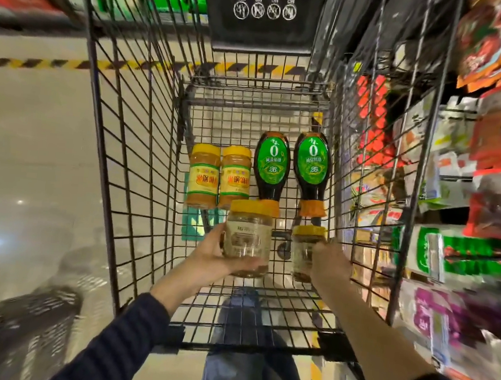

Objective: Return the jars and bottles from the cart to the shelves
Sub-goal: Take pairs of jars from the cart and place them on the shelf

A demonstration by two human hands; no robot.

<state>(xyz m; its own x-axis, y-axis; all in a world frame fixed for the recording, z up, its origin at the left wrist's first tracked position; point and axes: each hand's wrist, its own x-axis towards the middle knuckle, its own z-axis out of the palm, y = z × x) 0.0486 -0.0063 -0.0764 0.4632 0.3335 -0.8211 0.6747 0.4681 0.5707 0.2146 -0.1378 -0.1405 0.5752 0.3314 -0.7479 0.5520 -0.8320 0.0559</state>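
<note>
I look down into a black wire cart [129, 179]. My left hand [211, 254] grips a clear jar with a yellow lid [248, 238], held above the cart floor. My right hand [329, 263] grips a second, similar jar [303, 252] near the cart's right wall. Behind them on the cart floor lie two yellow-lidded jars of orange paste, one on the left [203, 176] and one beside it [235, 175]. To their right lie two dark squeeze bottles with green labels, the nearer-centre one [271, 167] and the right one [311, 169], caps pointing toward me.
Shelves packed with colourful packets [470, 185] run along the right side of the cart. A pale floor with a yellow-black hazard stripe [42, 62] lies to the left. A dark plastic basket [19, 321] sits at the lower left. My legs show under the cart.
</note>
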